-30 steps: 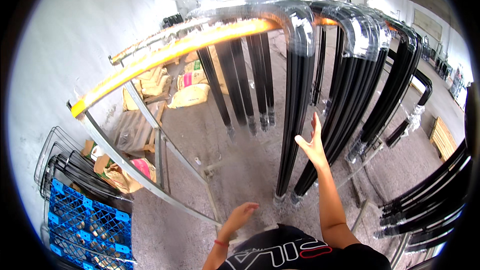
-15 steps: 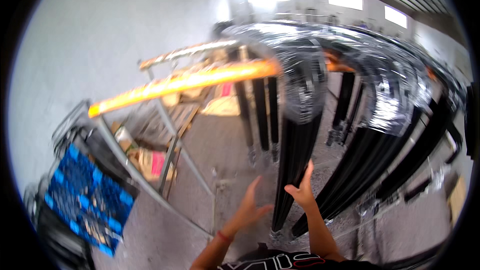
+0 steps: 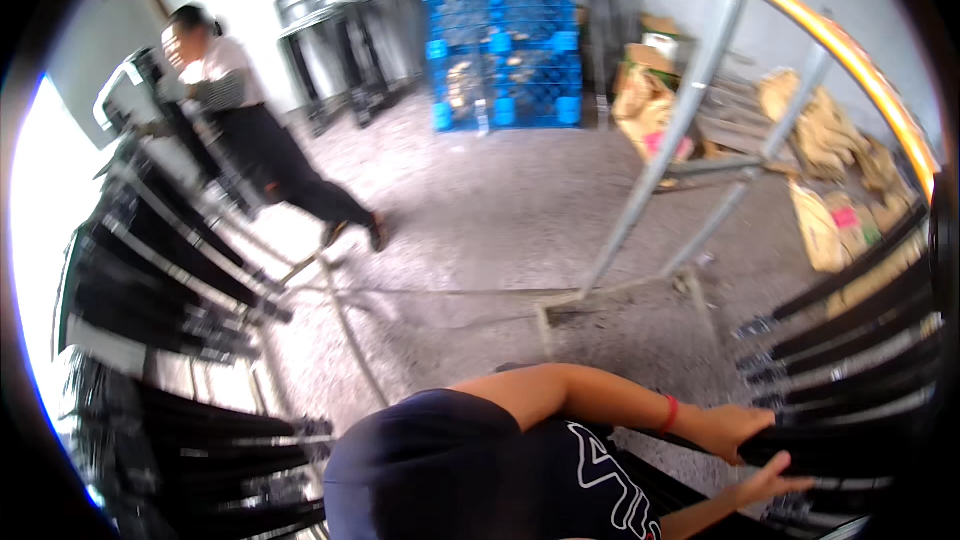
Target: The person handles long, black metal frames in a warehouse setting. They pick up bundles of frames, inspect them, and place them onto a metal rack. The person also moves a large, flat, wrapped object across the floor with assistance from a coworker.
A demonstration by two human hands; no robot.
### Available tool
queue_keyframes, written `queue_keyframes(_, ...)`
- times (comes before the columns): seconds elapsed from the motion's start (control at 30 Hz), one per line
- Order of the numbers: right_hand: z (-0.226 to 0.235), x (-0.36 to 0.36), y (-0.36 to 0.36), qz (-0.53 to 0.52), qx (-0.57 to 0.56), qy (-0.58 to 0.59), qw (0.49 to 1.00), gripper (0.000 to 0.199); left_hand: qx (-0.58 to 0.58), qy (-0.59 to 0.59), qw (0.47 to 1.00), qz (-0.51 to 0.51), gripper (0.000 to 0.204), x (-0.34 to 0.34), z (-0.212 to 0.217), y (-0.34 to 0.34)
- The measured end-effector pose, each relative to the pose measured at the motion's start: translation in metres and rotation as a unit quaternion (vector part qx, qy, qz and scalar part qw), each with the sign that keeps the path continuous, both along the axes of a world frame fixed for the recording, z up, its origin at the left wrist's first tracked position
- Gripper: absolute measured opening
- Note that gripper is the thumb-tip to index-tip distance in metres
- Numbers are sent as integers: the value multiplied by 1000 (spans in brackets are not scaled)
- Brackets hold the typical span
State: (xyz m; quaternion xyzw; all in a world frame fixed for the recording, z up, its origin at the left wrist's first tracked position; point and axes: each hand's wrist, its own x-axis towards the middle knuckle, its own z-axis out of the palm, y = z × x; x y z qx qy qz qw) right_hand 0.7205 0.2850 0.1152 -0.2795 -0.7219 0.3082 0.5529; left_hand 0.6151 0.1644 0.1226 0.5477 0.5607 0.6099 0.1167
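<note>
Both hands shifted right, gripping glossy black tubes.

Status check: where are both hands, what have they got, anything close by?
Left hand gripping long black wrapped tubes. Right hand open, touching them. Grey metal rack frame alongside.

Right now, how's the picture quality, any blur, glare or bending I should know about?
Head view: strong fisheye bending, so the grey metal frame and its orange bar curve toward the rim; white glare blows out the left edge; the co-worker and blue pallets look soft and motion-blurred; the left hand and right hand on the black wrapped bundles are slightly smeared.
</note>
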Motion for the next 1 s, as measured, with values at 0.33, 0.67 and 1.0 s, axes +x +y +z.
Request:
queue_keyframes(0.33, 4, 8, -16, -159, -43, -133, 977, 84, 43, 111, 992, 48, 44, 3, -16, 3)
queue_keyframes(0.67, -6, -5, -11, -232, -36, -156, 959, 90, 125, 87, 986, 64, 52, -10, -29, 9)
queue_keyframes(1.0, -14, -11, -14, -197, -4, -140, 970, 89, -56, 59, 991, 104, 48, -21, -12, -20)
